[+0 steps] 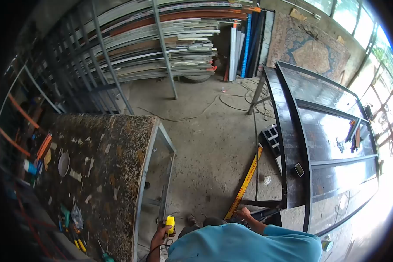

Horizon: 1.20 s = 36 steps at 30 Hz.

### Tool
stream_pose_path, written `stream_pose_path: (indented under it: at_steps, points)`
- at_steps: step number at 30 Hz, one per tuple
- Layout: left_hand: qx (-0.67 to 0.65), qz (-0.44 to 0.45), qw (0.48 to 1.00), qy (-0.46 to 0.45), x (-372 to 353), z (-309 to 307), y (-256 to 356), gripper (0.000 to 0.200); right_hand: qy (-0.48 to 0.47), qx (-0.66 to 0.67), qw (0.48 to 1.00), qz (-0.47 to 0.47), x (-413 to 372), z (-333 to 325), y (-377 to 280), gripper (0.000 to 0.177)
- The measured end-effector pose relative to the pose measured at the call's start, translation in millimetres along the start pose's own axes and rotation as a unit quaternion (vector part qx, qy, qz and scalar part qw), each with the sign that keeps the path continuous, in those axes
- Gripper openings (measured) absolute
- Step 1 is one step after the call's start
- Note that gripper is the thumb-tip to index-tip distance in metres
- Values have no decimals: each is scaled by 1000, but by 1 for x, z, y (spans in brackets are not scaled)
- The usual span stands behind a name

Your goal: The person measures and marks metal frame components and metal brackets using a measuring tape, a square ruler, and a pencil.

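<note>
My left hand [158,238] is low in the view, beside the near corner of the worktable, with its fingers wrapped round a yellow tape measure [170,223]. No blade shows drawn out. My right hand [244,213] is closed at the near end of a long yellow spirit level [244,182] with dark lettering. The level slants away over the floor, its far end near the leg side of the metal frame. Part of the right hand's grip is hard to see. Dark tubes [266,212] lie just right of that hand.
On the left, a speckled worktable [118,174] carries pliers [80,243] and other tools. To the right stands a dark metal frame [308,174] with a small dark box [298,169] on it. Stacked profiles [187,48] fill a rack behind. A cable [183,119] crosses the floor.
</note>
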<state>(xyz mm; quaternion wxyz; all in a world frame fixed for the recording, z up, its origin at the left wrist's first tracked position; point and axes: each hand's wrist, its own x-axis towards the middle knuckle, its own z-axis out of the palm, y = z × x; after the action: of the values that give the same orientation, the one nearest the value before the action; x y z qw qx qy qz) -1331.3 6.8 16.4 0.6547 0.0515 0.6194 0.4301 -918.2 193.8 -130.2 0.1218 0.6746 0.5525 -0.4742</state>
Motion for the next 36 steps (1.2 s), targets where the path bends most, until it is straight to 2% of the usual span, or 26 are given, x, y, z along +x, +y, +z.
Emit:
stream_pose_path:
  at_steps: [1, 2, 3, 4, 5, 6, 9, 10, 11, 13, 14, 15, 16, 17, 19, 20, 21, 22, 23, 25, 27, 28, 29, 31, 34, 36]
  points:
    - [-2, -27, 999, -19, 19, -1, 16, 59, -7, 67, 994, 81, -8, -7, 3, 46]
    - [0, -62, 996, -60, 44, -4, 33, 61, 8, 150, 984, 98, -18, -16, -7, 35]
    - [14, -78, 994, -73, 70, 0, 48, 61, 13, 164, 979, 118, -22, -17, -3, 35]
    - [56, -95, 990, -89, 96, 7, 68, 62, 36, 303, 951, 42, -23, -15, 0, 30]
    - [99, -108, 984, -104, 124, 14, 88, 63, 57, 377, 924, 7, -20, -15, -6, 27]
    - [127, -114, 978, -117, 151, 25, 104, 65, 74, 448, 891, -32, -16, -14, -10, 25]
    - [215, -94, 957, -169, 207, 98, 187, 66, 6, 678, 730, 88, 37, -26, -29, 22]
    - [216, -89, 956, -180, 231, 120, 207, 63, 89, 527, 841, 85, 34, -56, -66, 27]
    - [222, -93, 953, -183, 254, 133, 217, 63, 147, 526, 835, 70, 44, -69, -79, 29]
    - [173, -113, 953, -223, 301, 177, 256, 55, 196, 537, 806, 152, 76, -123, -122, 30]
    - [164, -116, 952, -233, 322, 210, 284, 51, 213, 398, 891, 49, 133, -125, -97, 29]
    - [188, -124, 945, -238, 342, 228, 306, 51, 162, 520, 830, 122, 142, -168, -119, 29]
    - [159, -179, 945, -223, 365, 248, 325, 49, 181, 507, 830, 144, 147, -214, -147, 34]
    - [120, -239, 943, -200, 376, 260, 339, 48, 212, 423, 872, 128, 143, -267, -178, 39]
    - [141, -183, 951, -207, 382, 303, 390, 48, 342, 331, 879, 42, 169, -343, -210, 48]
    - [140, -153, 953, -220, 390, 322, 413, 48, 348, 321, 881, 16, 181, -389, -224, 47]
    - [135, -124, 949, -255, 425, 323, 423, 49, 401, 274, 874, 30, 187, -435, -243, 46]
    - [128, -95, 944, -290, 459, 325, 433, 50, 425, 266, 865, -3, 204, -476, -244, 47]
    - [148, -107, 935, -305, 484, 333, 451, 50, 501, 243, 831, -25, 228, -512, -241, 40]
    - [135, -149, 936, -289, 533, 348, 491, 51, 582, 209, 786, -19, 247, -591, -240, 40]
    - [178, -148, 936, -266, 577, 375, 537, 55, 626, 215, 748, 56, 264, -660, -233, 42]
    - [211, -72, 933, -282, 596, 391, 560, 56, 675, 203, 706, 69, 278, -686, -225, 43]
    - [246, -49, 928, -276, 608, 415, 591, 58, 720, 192, 661, 83, 294, -707, -215, 44]
    - [316, -4, 913, -258, 632, 465, 652, 61, 750, 184, 611, 176, 326, -737, -194, 46]
    - [438, -56, 818, -368, 681, 560, 729, 70, 733, 253, 571, 271, 369, -745, -174, 42]
    - [492, -50, 751, -437, 719, 627, 760, 72, 754, 131, 530, 367, 395, -738, -162, 36]
